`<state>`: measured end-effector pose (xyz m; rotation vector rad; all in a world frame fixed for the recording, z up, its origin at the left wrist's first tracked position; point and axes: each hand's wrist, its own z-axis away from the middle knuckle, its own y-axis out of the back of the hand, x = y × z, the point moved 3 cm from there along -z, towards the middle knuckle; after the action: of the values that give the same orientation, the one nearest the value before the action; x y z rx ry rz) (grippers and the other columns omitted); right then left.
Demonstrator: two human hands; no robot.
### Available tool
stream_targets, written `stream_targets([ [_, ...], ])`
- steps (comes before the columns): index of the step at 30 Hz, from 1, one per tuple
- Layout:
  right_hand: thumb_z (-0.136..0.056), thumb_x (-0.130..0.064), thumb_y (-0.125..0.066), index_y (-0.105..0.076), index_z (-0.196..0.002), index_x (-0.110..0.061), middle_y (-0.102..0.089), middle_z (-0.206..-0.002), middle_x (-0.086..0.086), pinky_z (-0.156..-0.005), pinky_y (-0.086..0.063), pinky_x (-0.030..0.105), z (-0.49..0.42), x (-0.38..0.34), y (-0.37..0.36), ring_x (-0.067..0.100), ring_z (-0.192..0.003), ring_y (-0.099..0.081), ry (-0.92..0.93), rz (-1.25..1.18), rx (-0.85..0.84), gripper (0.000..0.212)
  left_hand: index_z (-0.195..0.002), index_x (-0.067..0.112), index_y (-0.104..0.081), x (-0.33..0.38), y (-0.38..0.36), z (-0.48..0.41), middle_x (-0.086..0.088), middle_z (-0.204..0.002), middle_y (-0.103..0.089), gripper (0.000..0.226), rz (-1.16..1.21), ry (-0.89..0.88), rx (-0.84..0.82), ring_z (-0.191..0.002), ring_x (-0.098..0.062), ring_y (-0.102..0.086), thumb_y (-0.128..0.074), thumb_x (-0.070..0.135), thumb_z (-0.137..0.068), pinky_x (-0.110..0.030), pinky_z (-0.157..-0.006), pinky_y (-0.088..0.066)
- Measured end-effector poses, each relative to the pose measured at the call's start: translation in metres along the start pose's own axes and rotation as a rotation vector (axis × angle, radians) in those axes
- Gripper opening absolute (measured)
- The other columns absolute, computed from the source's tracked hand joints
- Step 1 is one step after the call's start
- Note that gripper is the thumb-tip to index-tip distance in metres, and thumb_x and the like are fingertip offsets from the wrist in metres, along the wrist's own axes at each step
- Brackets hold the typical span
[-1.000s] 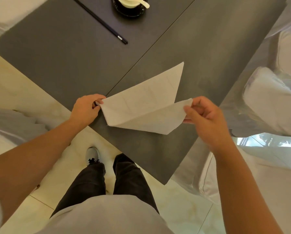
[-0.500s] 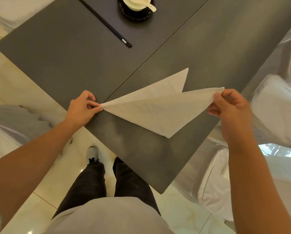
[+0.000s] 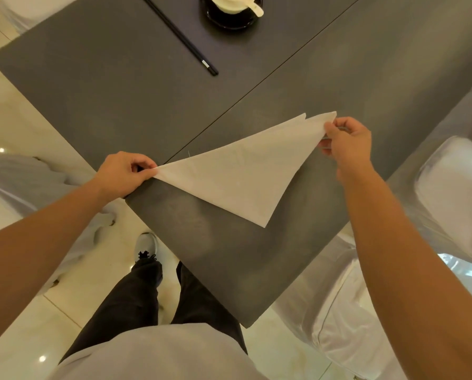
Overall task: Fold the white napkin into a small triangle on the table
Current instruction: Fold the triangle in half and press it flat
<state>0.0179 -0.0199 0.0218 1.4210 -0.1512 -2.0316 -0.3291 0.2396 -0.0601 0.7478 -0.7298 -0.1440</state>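
Observation:
The white napkin (image 3: pixel 245 174) lies as a folded triangle on the dark grey table (image 3: pixel 119 91), near the table's front corner. My left hand (image 3: pixel 122 174) pinches its left tip at the table's left edge. My right hand (image 3: pixel 344 142) pinches the upper layer's far right tip, which sits almost over the lower layer's tip with a small gap between the two points. The napkin's third corner points toward me.
Black chopsticks (image 3: pixel 181 37) lie at the back of the table beside a black saucer (image 3: pixel 229 20) holding a white cup and spoon. White covered chairs (image 3: pixel 454 193) stand right of the table, another at the left. My legs and shoe are below the table corner.
My right hand has carried the napkin's upper corner up and to the right, laying that layer over the lower one. The left hand has kept its pinch on the left tip.

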Motion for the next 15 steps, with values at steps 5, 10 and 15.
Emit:
stream_targets([
  [5,-0.092,-0.012,-0.057,-0.057,-0.076,-0.019,-0.07,-0.086,0.009,-0.052,-0.05,0.028,-0.032,0.016,-0.02,0.022,-0.069,-0.066,-0.076,0.034,-0.002,0.018,-0.086,0.04,-0.07,-0.003,-0.001,-0.007,0.022,-0.083,-0.065,0.005,-0.038,0.031,0.004,-0.073,-0.006,-0.058,-0.069,0.035,-0.088,-0.018,-0.06,-0.038],
  [10,-0.092,-0.016,-0.056,-0.058,-0.08,-0.02,-0.072,-0.097,0.012,-0.057,-0.056,0.031,-0.054,0.034,-0.037,0.025,-0.085,-0.07,-0.145,0.075,0.002,0.013,-0.089,0.037,-0.072,-0.005,-0.002,-0.007,0.022,-0.081,-0.063,0.004,-0.079,0.024,0.024,-0.072,-0.008,-0.056,-0.071,0.035,-0.086,-0.021,-0.06,-0.039],
  [15,-0.091,-0.018,-0.058,-0.058,-0.075,-0.023,-0.069,-0.085,0.005,-0.05,-0.054,0.027,-0.067,0.036,-0.05,0.022,-0.073,-0.07,-0.14,0.112,0.016,0.017,-0.094,0.024,-0.075,0.004,-0.002,-0.001,0.008,-0.085,-0.066,0.008,-0.083,0.008,0.033,-0.075,-0.012,-0.057,-0.07,0.026,-0.088,-0.028,-0.066,-0.043],
])
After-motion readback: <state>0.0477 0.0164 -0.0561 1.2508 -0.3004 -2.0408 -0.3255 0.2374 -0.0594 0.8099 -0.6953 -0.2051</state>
